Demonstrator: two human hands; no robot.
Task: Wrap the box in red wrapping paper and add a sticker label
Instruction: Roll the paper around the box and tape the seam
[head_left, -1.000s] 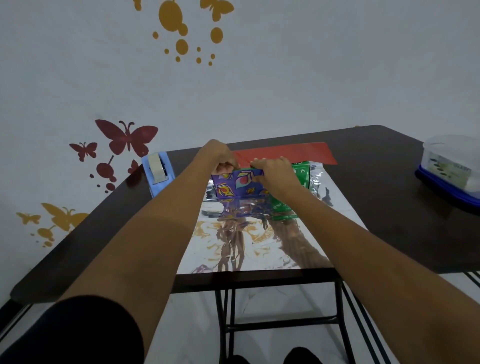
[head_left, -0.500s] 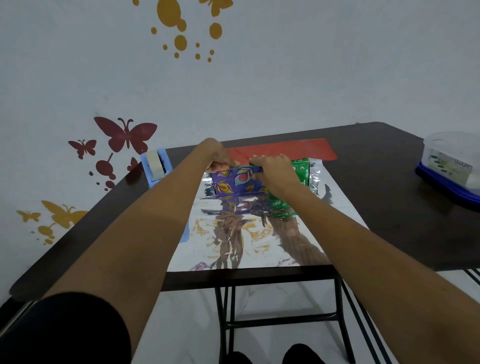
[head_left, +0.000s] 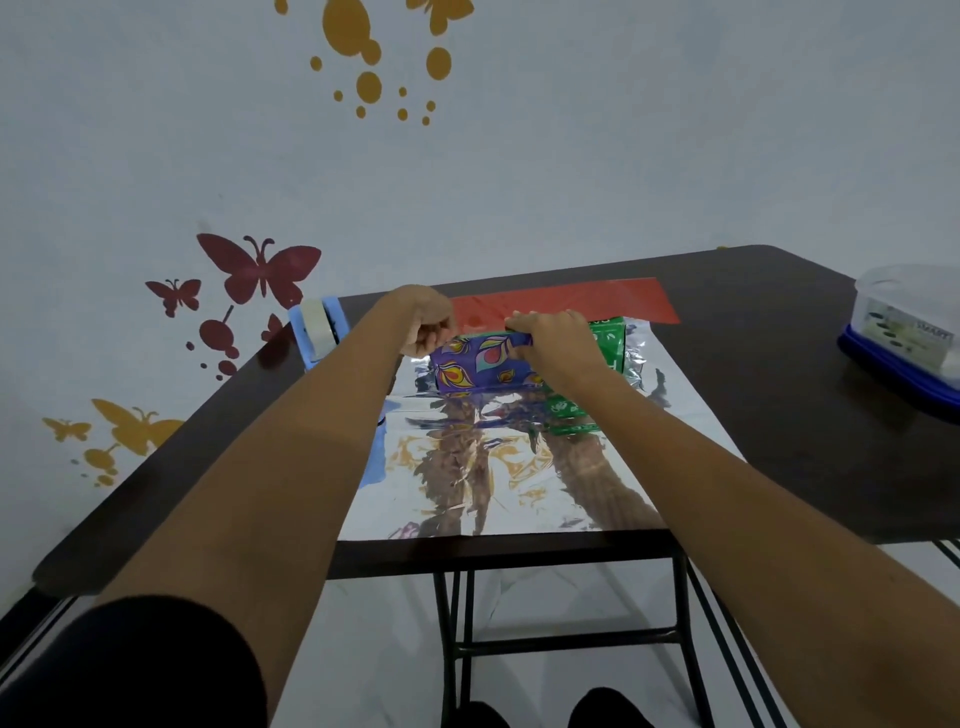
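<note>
A purple box with a leaf pattern (head_left: 480, 364) stands on a shiny silver sheet (head_left: 509, 467), the wrapping paper's reverse side; its red face (head_left: 566, 306) shows at the far edge. My left hand (head_left: 426, 322) grips the box's left top corner with curled fingers. My right hand (head_left: 550, 343) pinches the box's top edge near the middle. A green box (head_left: 608, 338) stands right behind my right hand, partly hidden.
A blue tape dispenser (head_left: 319, 330) sits at the table's far left corner. A clear plastic container with a blue lid (head_left: 904, 332) rests at the right edge. The dark table (head_left: 769, 415) stands against a wall with butterfly decals.
Both hands stay on the box's top edge; my left hand has shifted slightly left along it. The view has moved a little.
</note>
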